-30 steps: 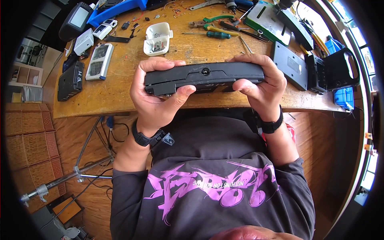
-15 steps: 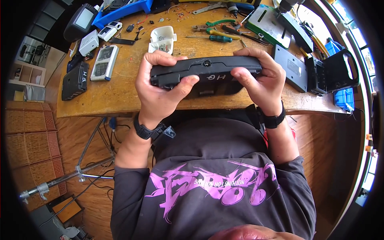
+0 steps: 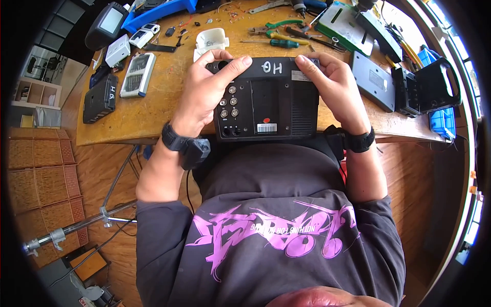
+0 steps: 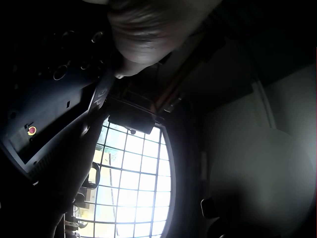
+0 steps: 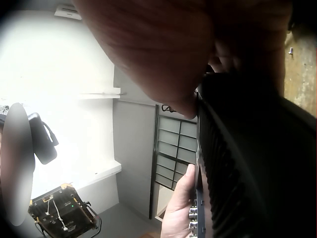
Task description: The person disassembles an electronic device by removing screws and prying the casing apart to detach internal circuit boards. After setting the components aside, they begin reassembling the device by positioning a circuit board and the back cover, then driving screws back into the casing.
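Wooden workbench spans the area beyond both hands, its surface worn and littered with small debris; a gridded window appears bright in the left wrist view. From where I stand, the item under examination is a black device, held between the two hands over the bench's front edge, its panel facing up toward the person. Whether it touches the wood I cannot tell.

Left hand: grasping the device's far left corner, thumb laid along the face, fingers passing behind. Right hand: grasping the opposite corner in like manner, thumb on the face near the edge.

Noted on the device: round metal connectors just below the left thumb, a barcode label with a red mark above it, and ribbing below the right thumb. White lettering runs between the thumbs, inverted to the wearer.

Just beyond the left hand is a white container, partly hidden. Left of that hand lie a white-framed case and a black box. Beyond the right hand lies a green-handled screwdriver; to its right, a grey panel.
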The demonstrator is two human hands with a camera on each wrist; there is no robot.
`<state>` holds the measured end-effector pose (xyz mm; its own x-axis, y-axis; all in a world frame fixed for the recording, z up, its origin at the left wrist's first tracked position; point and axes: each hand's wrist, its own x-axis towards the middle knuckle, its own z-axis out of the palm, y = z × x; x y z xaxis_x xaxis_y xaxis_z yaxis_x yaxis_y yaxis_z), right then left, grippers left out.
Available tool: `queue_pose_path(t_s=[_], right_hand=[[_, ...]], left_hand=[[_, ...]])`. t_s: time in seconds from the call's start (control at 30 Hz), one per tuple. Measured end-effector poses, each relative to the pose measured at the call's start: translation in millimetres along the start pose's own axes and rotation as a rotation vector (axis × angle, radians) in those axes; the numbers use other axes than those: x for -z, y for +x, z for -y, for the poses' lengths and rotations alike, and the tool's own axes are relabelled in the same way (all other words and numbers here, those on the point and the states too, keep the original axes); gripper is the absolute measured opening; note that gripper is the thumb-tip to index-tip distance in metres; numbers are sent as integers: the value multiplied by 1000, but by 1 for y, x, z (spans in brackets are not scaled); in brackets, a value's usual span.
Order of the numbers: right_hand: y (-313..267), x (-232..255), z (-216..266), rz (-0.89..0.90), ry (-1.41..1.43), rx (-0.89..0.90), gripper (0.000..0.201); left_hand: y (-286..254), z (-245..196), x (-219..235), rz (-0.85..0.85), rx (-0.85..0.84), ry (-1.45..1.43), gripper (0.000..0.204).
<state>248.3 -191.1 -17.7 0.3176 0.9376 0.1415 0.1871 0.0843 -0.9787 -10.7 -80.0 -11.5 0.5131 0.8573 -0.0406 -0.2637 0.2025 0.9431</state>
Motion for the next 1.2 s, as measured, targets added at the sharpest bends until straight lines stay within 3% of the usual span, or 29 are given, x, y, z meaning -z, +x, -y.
queue_pose_path(t_s=[0.07, 0.37, 0.43, 0.47, 0.53, 0.57, 0.63, 0.7, 0.77, 0.8, 0.83, 0.9, 0.93, 1.07, 1.1, 1.17, 1.2], right_hand=[[-3, 2, -4, 33, -24, -45, 54], [4, 5, -23, 73, -65, -216, 52], [-1, 4, -15, 98, -35, -55, 53], [-3, 5, -12, 101, -35, -56, 53], [-7, 9, -8, 174, 140, 114, 52], [-8, 14, -11, 177, 143, 112, 52], [-9, 21, -13, 349, 300, 249, 60], [-23, 18, -10, 383, 336, 286, 69], [-25, 21, 2, 266, -324, 509, 69], [-24, 18, 7, 194, -434, 636, 67], [-27, 20, 14, 191, -434, 638, 67], [-32, 25, 28, 110, -898, 692, 64], [-25, 24, 23, 70, -843, 852, 62], [-21, 22, 13, 87, -703, 836, 55], [-21, 22, 12, 78, -709, 834, 55], [-22, 22, 11, 107, -647, 757, 55], [-23, 24, 9, 120, -650, 713, 53]], left_hand=[[0, 1, 4, 19, 100, 104, 22], [9, 13, 9, -14, 203, 196, 26], [13, 12, 12, -6, 251, 181, 27], [14, 12, 14, -5, 258, 157, 28], [15, 8, 18, 5, 275, 128, 31], [16, 5, 20, 1, 277, 128, 31], [19, 1, 24, 96, 354, -72, 34], [21, -3, 29, 122, 382, -87, 32], [19, -6, 27, 132, 470, -49, 30], [18, -8, 27, 131, 469, -49, 30], [19, -9, 29, 147, 530, -68, 28], [21, -13, 29, 170, 584, -82, 26], [21, -12, 30, 173, 558, -49, 28], [22, -5, 45, 153, 425, 40, 30], [21, -9, 46, 163, 425, 44, 30], [16, -19, 49, -11, 547, 193, 29], [-1, 3, 67, 37, 303, 28, 32]])
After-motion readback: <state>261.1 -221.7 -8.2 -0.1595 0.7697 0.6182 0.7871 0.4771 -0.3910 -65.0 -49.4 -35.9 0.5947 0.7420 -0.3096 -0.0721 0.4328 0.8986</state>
